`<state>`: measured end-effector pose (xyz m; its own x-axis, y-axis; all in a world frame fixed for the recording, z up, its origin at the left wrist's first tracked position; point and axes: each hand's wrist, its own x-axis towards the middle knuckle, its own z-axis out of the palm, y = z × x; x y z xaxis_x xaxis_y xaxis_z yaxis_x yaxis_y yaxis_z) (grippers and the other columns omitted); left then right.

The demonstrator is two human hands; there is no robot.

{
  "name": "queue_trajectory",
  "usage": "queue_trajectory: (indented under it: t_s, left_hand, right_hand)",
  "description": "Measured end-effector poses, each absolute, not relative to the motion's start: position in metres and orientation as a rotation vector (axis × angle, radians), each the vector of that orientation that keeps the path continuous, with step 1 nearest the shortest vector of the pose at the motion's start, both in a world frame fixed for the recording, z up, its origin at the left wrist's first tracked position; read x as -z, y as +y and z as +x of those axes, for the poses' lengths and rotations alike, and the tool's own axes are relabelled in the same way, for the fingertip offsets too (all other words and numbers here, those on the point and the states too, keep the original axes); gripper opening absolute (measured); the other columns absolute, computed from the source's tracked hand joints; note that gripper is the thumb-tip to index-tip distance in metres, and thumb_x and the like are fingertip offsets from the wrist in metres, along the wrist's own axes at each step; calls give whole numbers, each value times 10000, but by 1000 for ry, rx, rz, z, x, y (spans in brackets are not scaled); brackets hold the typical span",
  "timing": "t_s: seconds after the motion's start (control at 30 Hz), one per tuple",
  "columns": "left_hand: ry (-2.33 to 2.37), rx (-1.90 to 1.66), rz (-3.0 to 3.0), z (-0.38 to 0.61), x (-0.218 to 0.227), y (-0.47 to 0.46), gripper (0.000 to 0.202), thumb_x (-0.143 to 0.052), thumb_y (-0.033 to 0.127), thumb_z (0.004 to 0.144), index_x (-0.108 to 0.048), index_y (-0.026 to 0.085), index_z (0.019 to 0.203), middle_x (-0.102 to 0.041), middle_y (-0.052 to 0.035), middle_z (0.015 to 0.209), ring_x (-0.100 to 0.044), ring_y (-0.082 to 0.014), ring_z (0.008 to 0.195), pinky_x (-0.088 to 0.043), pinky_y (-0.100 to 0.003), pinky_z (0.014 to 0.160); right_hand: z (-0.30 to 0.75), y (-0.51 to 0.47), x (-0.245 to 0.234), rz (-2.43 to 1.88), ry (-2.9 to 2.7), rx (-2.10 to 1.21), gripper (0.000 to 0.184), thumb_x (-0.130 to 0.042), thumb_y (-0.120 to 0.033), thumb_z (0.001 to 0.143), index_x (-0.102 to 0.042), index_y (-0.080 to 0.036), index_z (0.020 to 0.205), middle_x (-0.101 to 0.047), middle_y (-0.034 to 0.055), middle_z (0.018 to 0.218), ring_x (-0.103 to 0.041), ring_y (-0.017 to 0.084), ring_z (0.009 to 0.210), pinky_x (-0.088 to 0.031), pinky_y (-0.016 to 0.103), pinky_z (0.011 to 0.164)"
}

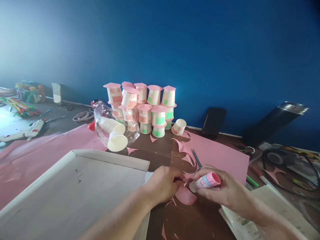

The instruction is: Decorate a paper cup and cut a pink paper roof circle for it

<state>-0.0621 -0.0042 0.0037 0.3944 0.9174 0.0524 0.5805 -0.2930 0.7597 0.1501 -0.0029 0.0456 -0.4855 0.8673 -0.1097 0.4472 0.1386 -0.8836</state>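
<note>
My right hand [217, 188] is closed round a glue stick [206, 181] with a pink base and a white-blue label. The stick is tilted, its pale end down beside a cut piece of pink paper [185, 196] on the brown table. The fingers of my left hand [166, 183] are pinched together on the upper edge of that paper. Scissors [196, 158] lie just beyond my right hand among curved pink offcuts [187, 158]. Further back stand stacked paper cups [145, 113] with pink paper roofs and drawn windows and doors.
A white box lid [62, 196] lies under my left forearm. A plastic sleeve of paper cups [112, 128] and a single cup [179, 127] stand behind. Pink sheets [220, 153] spread on both sides. A phone [214, 122] and a black flask [272, 123] lean against the blue wall.
</note>
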Motion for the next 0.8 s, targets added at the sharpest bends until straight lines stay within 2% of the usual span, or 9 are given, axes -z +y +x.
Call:
queue_trajectory:
  t_s: [0.2,0.37,0.67,0.8]
  left_hand:
    - [1260,-655,1962,-63,-7,-5,205,-532,204,796,-731,248,822,-735,23,803,-620,-136,693,-411,-209,604]
    - [1234,-631,1953,-63,-10,-5,198,-532,211,798,-729,233,794,-723,24,761,-611,-135,665,-399,-208,579]
    - [1256,-615,1961,-63,-10,-5,205,-528,225,803,-731,236,778,-705,26,721,-577,-133,636,-383,-212,565]
    - [1263,-626,1965,-62,-7,-5,216,-524,210,807,-738,243,816,-728,23,782,-606,-137,675,-405,-211,601]
  right_hand:
    - [145,-3,-39,-1233,-2034,-1259,223,-682,-381,813,-709,-228,974,-676,38,962,-641,221,892,-496,331,779]
    - [142,-2,-36,-1155,-2188,-1176,104,-676,-315,806,-732,-234,842,-671,31,905,-630,208,844,-497,324,772]
    - [140,-3,-41,-1228,-2196,-1140,89,-643,-261,818,-702,-216,769,-653,20,836,-623,189,763,-490,308,717]
    - [147,-1,-44,-1266,-2029,-1263,150,-672,-343,803,-687,-214,878,-688,27,905,-640,208,814,-495,300,712]
